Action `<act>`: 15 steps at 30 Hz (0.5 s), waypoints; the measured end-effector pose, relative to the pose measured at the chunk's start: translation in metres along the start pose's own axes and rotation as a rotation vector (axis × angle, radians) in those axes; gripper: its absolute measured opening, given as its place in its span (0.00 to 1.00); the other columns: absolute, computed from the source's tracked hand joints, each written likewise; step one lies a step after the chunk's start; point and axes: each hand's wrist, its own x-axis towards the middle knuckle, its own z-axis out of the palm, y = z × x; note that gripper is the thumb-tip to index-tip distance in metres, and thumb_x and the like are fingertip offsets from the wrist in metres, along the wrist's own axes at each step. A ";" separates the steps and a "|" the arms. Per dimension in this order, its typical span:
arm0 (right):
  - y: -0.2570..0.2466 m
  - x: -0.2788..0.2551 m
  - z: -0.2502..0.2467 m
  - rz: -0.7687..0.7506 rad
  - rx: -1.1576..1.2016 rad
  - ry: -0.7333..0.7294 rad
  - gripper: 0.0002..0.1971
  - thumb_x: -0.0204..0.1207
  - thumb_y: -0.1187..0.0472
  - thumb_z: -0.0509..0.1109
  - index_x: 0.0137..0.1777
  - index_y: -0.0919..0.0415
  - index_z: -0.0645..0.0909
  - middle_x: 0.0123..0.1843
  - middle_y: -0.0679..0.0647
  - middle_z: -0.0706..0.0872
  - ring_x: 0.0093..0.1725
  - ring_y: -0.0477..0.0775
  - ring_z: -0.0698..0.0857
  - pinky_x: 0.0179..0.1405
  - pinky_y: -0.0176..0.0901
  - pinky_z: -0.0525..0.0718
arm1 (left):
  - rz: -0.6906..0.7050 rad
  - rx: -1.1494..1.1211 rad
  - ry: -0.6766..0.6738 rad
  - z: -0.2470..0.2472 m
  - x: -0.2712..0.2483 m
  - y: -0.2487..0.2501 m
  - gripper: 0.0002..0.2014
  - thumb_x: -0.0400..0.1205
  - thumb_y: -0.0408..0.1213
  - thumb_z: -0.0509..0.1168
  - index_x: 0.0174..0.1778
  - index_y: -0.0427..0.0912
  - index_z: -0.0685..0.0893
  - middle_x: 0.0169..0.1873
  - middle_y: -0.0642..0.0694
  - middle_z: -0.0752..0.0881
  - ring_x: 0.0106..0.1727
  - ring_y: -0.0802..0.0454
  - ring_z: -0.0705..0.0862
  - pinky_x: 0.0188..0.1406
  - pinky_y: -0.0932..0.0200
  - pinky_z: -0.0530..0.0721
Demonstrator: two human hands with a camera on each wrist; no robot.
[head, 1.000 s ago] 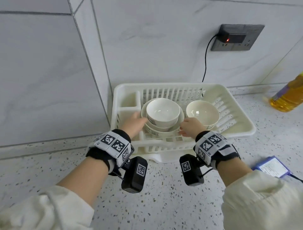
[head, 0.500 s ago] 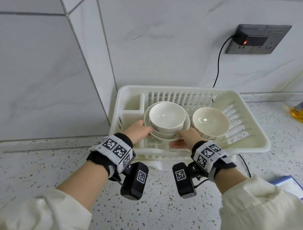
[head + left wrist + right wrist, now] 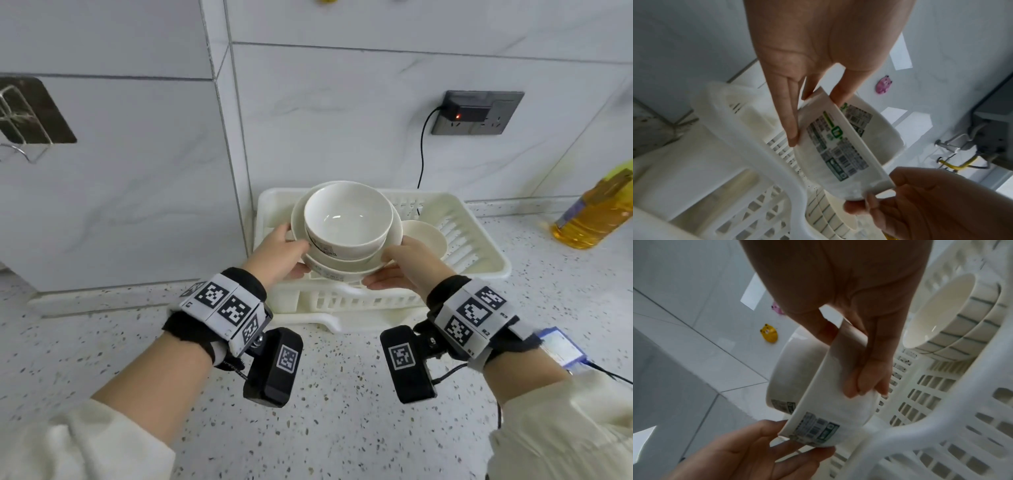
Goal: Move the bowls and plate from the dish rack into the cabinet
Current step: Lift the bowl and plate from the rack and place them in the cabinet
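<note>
A white bowl (image 3: pixel 347 219) sits in a white deep plate (image 3: pixel 342 272), and both are held just above the white dish rack (image 3: pixel 479 253). My left hand (image 3: pixel 281 253) pinches the plate's left rim, thumb on top and fingers underneath. My right hand (image 3: pixel 400 267) pinches the right rim the same way. The left wrist view shows the plate's labelled underside (image 3: pixel 838 146) between my left hand (image 3: pixel 816 116) and my right hand (image 3: pixel 920 203). In the right wrist view my right hand (image 3: pixel 849 360) grips the plate (image 3: pixel 828 410). A second cream bowl (image 3: pixel 424 236) stays in the rack.
A yellow oil bottle (image 3: pixel 596 216) stands at the right on the speckled counter (image 3: pixel 342 428). A plugged wall socket (image 3: pixel 476 113) with a black cable is behind the rack. A blue card (image 3: pixel 561 349) lies near my right wrist. A metal wall hook (image 3: pixel 27 116) is at far left.
Both hands closed on the plate's rim and lifted the plate with its bowl up out of the rack. The head view has tilted upward.
</note>
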 end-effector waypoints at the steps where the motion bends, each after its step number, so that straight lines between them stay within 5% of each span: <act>1: 0.001 -0.015 0.002 -0.006 0.004 0.006 0.17 0.74 0.76 0.49 0.61 0.69 0.70 0.34 0.69 0.82 0.27 0.60 0.86 0.29 0.44 0.89 | 0.013 -0.002 -0.021 -0.004 -0.011 -0.001 0.24 0.81 0.33 0.56 0.74 0.47 0.65 0.60 0.43 0.81 0.46 0.44 0.88 0.52 0.55 0.86; 7: 0.032 -0.110 0.021 0.016 0.072 0.057 0.19 0.74 0.77 0.49 0.63 0.69 0.70 0.34 0.70 0.83 0.21 0.55 0.87 0.29 0.44 0.89 | 0.047 0.098 -0.147 -0.013 -0.083 -0.021 0.23 0.82 0.36 0.53 0.74 0.45 0.65 0.66 0.42 0.77 0.47 0.36 0.90 0.54 0.44 0.88; 11: 0.067 -0.171 0.031 0.078 0.091 0.068 0.15 0.73 0.77 0.50 0.53 0.71 0.74 0.30 0.69 0.84 0.24 0.58 0.87 0.30 0.45 0.90 | 0.021 0.195 -0.243 -0.012 -0.129 -0.042 0.22 0.82 0.36 0.54 0.73 0.43 0.67 0.70 0.38 0.76 0.42 0.42 0.92 0.46 0.50 0.91; 15: 0.106 -0.221 0.032 0.111 0.077 0.078 0.14 0.72 0.78 0.51 0.41 0.65 0.77 0.19 0.60 0.87 0.21 0.56 0.88 0.28 0.44 0.90 | -0.012 0.223 -0.266 0.002 -0.171 -0.067 0.20 0.81 0.34 0.55 0.70 0.41 0.69 0.63 0.37 0.81 0.33 0.46 0.91 0.39 0.56 0.92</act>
